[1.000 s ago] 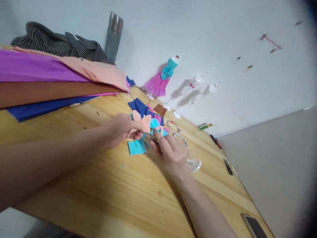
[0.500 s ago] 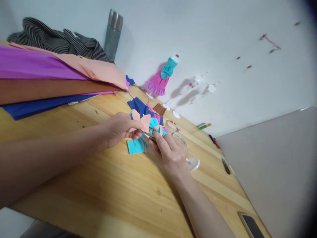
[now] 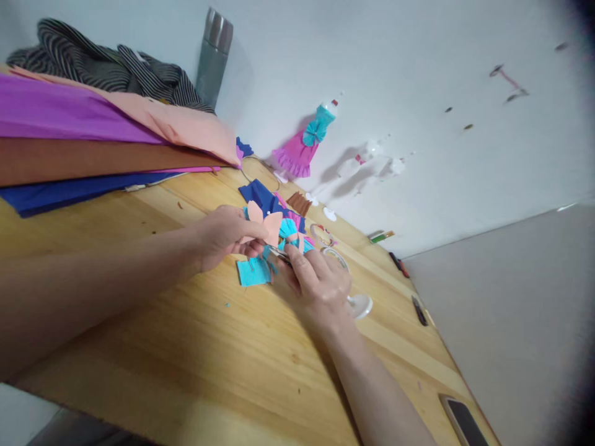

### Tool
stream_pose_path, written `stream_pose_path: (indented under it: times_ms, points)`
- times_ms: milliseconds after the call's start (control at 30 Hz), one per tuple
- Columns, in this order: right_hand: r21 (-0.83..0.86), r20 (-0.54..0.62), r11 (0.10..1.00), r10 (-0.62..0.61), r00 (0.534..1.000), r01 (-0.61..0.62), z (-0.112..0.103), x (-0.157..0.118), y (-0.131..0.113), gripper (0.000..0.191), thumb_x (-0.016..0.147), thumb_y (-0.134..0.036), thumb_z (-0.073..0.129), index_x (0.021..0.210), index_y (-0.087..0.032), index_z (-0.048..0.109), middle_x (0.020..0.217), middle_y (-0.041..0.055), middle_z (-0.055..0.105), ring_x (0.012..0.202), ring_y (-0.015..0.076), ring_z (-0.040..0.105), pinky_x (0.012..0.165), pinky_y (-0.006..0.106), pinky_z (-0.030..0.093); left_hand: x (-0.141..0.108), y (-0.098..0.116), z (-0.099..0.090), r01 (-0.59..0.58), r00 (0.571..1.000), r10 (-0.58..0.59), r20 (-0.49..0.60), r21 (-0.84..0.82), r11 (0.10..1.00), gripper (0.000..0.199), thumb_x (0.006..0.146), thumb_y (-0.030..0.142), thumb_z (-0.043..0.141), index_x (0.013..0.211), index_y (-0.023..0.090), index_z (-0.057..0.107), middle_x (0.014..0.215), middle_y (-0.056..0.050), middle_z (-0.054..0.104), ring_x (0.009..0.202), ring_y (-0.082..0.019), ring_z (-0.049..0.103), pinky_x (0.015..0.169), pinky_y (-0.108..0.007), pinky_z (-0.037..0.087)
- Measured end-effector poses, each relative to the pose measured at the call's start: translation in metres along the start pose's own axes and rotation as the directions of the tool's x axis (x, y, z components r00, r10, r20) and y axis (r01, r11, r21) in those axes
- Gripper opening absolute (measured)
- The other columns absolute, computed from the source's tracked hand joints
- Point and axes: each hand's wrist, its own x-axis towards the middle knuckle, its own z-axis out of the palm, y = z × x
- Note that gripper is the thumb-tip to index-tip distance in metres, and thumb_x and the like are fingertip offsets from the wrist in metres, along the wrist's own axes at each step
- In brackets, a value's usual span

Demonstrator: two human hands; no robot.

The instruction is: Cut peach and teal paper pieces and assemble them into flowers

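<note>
A peach paper piece with petal-like lobes is pinched in my left hand, its lobes pointing up and right. My right hand is closed around a pair of scissors. The metal blades reach left to the lower edge of the peach paper, near my left fingertips; the handles are hidden in my fingers. Beneath and behind the hands lie turquoise paper pieces, dark blue paper and pink scraps.
Folded paper sheets, striped cloth and a grey flask stand back left. A mannequin in a paper dress leans near the wall. Tape rolls, a white round base, a black cutter and a phone lie rightward.
The view has shifted slightly. Both hands keep nearly the same pose, the left still pinching the peach paper and the right holding the scissors at its lower edge.
</note>
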Motion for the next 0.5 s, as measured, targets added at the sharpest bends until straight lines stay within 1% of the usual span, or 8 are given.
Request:
stream_pose_path:
  times_ms: [200,333,500]
  points:
    - [-0.033,-0.003,0.999,-0.006,1.0,0.005,0.002,-0.0022,0.0004,0.016,0.09,-0.025,0.059,0.096,-0.012,0.065,0.057,-0.0003,0.054,0.053,0.012,0.045,0.053,0.027,0.03,0.0007,0.0,-0.0009,-0.006,1.0,0.006,-0.003,0.017,1.0,0.009,0.068,0.011,0.065,0.066,0.009,0.056,0.056,0.0,0.053,0.056,-0.008,0.05,0.055,-0.022,0.04]
    - [-0.033,-0.011,0.999,-0.003,1.0,0.003,0.0028,-0.0028,0.0007,0.016,0.089,-0.026,0.06,0.097,-0.012,0.065,0.057,-0.0004,0.054,0.053,0.0122,0.045,0.053,0.027,0.03,0.0022,-0.0018,-0.002,-0.01,1.0,0.01,-0.004,0.011,1.0,0.004,0.071,0.011,0.061,0.07,0.008,0.059,0.06,-0.002,0.055,0.058,-0.009,0.051,0.055,-0.022,0.041]
    - [-0.045,-0.01,0.999,-0.008,1.0,0.007,0.0029,-0.0024,0.0005,0.017,0.088,-0.027,0.062,0.095,-0.012,0.065,0.056,-0.001,0.053,0.052,0.0117,0.044,0.053,0.027,0.03,0.0026,-0.0015,-0.0014,-0.007,1.0,0.007,-0.012,0.014,1.0,0.005,0.068,0.011,0.063,0.066,0.009,0.059,0.057,-0.002,0.055,0.056,-0.009,0.051,0.054,-0.022,0.041]
